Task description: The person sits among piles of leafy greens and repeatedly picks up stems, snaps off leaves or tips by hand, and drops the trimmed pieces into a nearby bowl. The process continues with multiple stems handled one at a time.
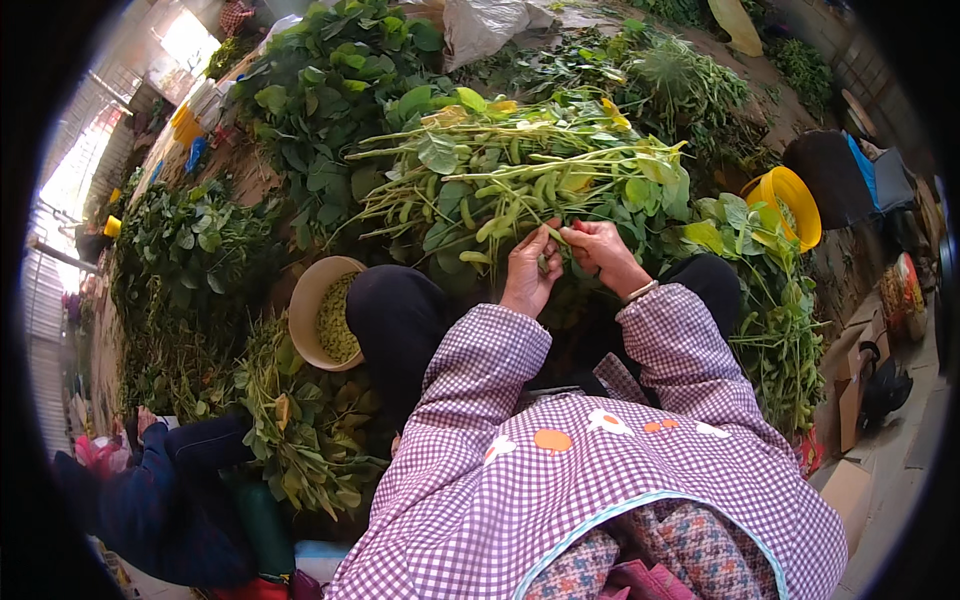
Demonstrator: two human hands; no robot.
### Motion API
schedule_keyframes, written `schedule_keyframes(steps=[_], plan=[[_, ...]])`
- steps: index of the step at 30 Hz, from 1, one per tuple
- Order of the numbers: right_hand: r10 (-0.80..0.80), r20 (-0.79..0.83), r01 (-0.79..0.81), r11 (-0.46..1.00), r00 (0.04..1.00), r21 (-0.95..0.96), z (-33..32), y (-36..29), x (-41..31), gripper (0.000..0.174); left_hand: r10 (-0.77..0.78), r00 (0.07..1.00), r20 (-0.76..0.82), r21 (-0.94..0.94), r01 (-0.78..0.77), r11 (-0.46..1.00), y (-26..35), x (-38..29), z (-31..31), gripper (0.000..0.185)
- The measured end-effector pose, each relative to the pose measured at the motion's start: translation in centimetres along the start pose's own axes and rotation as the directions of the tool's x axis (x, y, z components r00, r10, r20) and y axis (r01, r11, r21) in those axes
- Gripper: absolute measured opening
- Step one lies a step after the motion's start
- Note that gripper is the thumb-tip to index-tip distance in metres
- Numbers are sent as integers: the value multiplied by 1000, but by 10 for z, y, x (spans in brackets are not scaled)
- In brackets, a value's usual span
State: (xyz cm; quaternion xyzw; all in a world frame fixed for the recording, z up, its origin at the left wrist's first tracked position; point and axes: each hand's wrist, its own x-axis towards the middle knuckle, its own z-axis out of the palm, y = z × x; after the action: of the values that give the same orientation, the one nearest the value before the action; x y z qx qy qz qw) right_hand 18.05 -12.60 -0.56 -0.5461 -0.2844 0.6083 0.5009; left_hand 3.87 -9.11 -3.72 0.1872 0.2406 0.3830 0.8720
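Note:
My left hand (pixel 534 271) and my right hand (pixel 600 251) meet just in front of the heap. A green soybean pod (pixel 556 236) is pinched between the fingers of both. Right behind them lie cut soybean stalks (pixel 517 176) with pods and some yellowing leaves, spread over darker foliage. Several pods hang close to my left hand's fingertips. Beside my left knee stands a beige bucket (pixel 306 311), tilted in view, with shelled green beans (pixel 337 319) inside.
A yellow bucket (pixel 806 206) with green contents stands at the right among bean plants (pixel 780 345). More leafy plants (pixel 187 247) are heaped at the left and far side. Another person (pixel 161 487) sits at the lower left. A whitish sack (pixel 480 30) lies beyond the heap.

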Motion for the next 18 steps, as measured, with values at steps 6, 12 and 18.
schedule_keyframes(steps=[6,12,18], plan=[[2,125,-26,981,992,190,9,29,-6,22,103,994,-36,187,-94,978,3,-2,-17,20],[-123,110,135,984,986,-113,15,14,-32,12,205,968,-143,332,-149,931,2,0,-14,11],[-216,96,230,958,972,-171,16,18,-26,13,267,951,-155,363,-197,911,-4,4,-20,8]])
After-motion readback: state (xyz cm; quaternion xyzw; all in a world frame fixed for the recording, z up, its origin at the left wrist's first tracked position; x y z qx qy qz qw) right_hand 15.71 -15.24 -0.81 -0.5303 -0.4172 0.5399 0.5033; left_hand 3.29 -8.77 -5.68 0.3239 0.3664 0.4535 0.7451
